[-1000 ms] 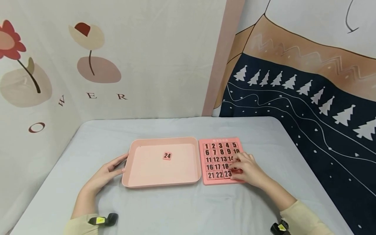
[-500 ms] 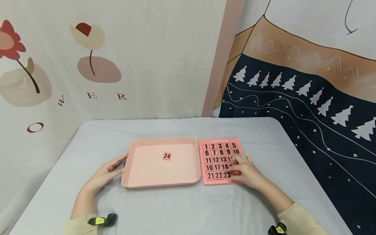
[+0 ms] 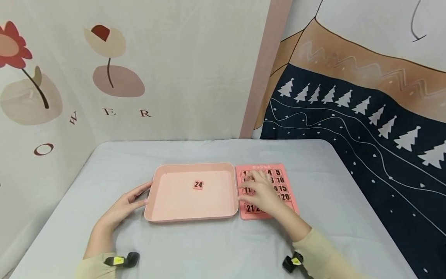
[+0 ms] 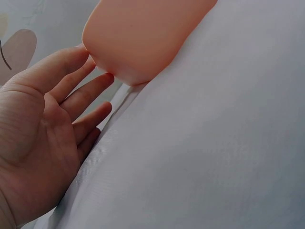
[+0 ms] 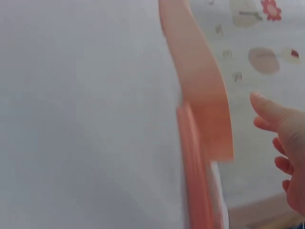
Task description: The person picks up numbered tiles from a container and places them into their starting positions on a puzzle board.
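Note:
My left hand [image 3: 124,207] rests its fingertips on the left rim of a pink tray [image 3: 195,213]. In the left wrist view, thumb and fingers are loosely extended, touching the tray corner [image 4: 128,38]. A small number tile [image 3: 198,185] marked 24 lies in the tray. To the right lies a pink number puzzle board [image 3: 270,167] with rows of numbered tiles. Over its left half hovers my right hand [image 3: 263,193], which hides several tiles. In the right wrist view, that hand [image 5: 288,138] has relaxed fingers and nothing between them.
The board stands close against the tray's right side, on a table covered with a pale cloth [image 3: 195,252]. Behind the table hang a flower-print curtain [image 3: 191,77] and a dark curtain with white trees [image 3: 313,120]. Each sleeve carries a small black wrist camera [image 3: 132,259].
My right hand has moved left from the lower right of the board to its left half, uncovering tiles such as 15 and 20. The left hand, tray and tile 24 stay put.

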`<state>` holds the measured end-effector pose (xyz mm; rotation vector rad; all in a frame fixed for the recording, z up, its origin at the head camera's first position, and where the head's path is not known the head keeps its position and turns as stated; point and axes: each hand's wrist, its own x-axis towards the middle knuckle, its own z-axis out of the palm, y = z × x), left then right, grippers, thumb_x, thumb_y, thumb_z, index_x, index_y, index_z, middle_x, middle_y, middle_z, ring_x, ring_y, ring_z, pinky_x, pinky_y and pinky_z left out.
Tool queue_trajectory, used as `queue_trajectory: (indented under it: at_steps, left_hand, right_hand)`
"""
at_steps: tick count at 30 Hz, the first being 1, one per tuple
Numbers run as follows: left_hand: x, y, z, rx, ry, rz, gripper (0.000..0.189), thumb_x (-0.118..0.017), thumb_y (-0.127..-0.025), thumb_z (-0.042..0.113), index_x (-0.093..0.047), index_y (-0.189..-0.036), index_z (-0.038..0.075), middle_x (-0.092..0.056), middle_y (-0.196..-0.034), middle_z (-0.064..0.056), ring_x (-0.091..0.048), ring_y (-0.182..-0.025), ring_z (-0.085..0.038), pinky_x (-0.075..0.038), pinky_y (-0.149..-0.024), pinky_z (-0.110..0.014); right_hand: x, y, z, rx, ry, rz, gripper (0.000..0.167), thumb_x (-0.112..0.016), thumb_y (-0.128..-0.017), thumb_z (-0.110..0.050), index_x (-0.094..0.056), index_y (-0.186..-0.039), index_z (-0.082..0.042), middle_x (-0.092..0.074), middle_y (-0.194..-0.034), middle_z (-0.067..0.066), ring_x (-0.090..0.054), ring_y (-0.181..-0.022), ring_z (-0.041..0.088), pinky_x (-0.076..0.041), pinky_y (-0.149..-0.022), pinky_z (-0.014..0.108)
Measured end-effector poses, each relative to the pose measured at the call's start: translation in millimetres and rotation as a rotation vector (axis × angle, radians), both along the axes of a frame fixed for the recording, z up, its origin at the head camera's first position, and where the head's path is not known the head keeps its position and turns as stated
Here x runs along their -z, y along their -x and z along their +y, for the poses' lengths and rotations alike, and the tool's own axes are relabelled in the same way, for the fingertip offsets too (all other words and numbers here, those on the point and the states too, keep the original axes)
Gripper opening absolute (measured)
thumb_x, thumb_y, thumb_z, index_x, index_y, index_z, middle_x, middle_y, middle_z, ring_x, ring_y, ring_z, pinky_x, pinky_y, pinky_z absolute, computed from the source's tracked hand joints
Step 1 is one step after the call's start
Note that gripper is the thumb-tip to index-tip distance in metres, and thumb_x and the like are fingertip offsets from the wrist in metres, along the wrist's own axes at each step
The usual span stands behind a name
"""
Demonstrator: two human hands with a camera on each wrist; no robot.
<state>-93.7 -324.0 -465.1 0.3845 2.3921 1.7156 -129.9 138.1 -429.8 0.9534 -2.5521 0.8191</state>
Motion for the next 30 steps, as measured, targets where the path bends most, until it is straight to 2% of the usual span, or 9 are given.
queue_trajectory:
  at_steps: [2, 8, 13, 17, 20, 30]
  left_hand:
    - [0.4, 0.4, -0.1, 0.000, 0.004, 0.002, 0.059, -0.060, -0.095, 0.011, -0.035, -0.148, 0.004, -0.029, -0.153, -0.017, -0.028, -0.129, 0.009, -0.025, -0.098, -0.005]
    - [0.6, 0.2, -0.4, -0.014, 0.022, -0.002, 0.060, -0.061, -0.095, 0.013, -0.035, -0.148, 0.004, -0.029, -0.153, -0.017, -0.028, -0.128, 0.010, -0.025, -0.097, -0.004]
    - [0.4, -0.1, -0.5, -0.024, 0.036, -0.014, 0.060, -0.061, -0.095, 0.015, -0.035, -0.148, 0.005, -0.028, -0.153, -0.017, -0.028, -0.127, 0.010, -0.025, -0.095, -0.003]
    - [-0.1, 0.4, -1.0, -0.019, 0.032, -0.012, 0.060, -0.061, -0.095, 0.015, -0.034, -0.148, 0.005, -0.028, -0.153, -0.018, -0.027, -0.128, 0.010, -0.025, -0.095, -0.003]
    - [-0.8, 0.4, -1.2, -0.017, 0.026, -0.010, 0.060, -0.060, -0.095, 0.014, -0.034, -0.148, 0.005, -0.028, -0.153, -0.018, -0.027, -0.128, 0.010, -0.025, -0.096, -0.003]
    - [-1.6, 0.9, 0.1, -0.028, 0.038, -0.005, 0.060, -0.061, -0.095, 0.015, -0.035, -0.147, 0.004, -0.029, -0.152, -0.019, -0.028, -0.127, 0.011, -0.025, -0.095, -0.003]
  right_hand:
    - [-3.3, 3.8, -17.9, -0.009, 0.004, 0.008, 0.032, -0.085, -0.070, -0.034, -0.076, -0.095, -0.017, -0.051, -0.099, -0.002, -0.042, -0.096, 0.018, -0.032, -0.088, 0.044]
    - [-4.6, 17.8, -66.1, -0.010, -0.060, -0.040, 0.035, -0.083, -0.070, -0.041, -0.075, -0.098, -0.020, -0.048, -0.100, -0.003, -0.040, -0.097, 0.017, -0.032, -0.087, 0.039]
    - [1.6, 31.6, -93.4, 0.022, -0.168, -0.076, 0.037, -0.081, -0.071, -0.046, -0.075, -0.100, -0.023, -0.049, -0.101, -0.004, -0.041, -0.102, 0.017, -0.030, -0.096, 0.040]
    - [6.0, 41.2, -107.3, 0.046, -0.253, -0.081, 0.040, -0.079, -0.071, -0.052, -0.074, -0.102, -0.027, -0.050, -0.104, -0.005, -0.041, -0.100, 0.015, -0.028, -0.099, 0.040]
    - [8.0, 46.4, -114.2, 0.064, -0.304, -0.086, 0.042, -0.078, -0.070, -0.055, -0.074, -0.103, -0.029, -0.049, -0.107, -0.006, -0.040, -0.100, 0.013, -0.028, -0.096, 0.039]
    - [18.4, 55.3, -127.6, 0.087, -0.343, -0.140, 0.039, -0.081, -0.066, -0.056, -0.074, -0.095, -0.031, -0.048, -0.110, -0.006, -0.037, -0.099, 0.012, -0.030, -0.086, 0.032]
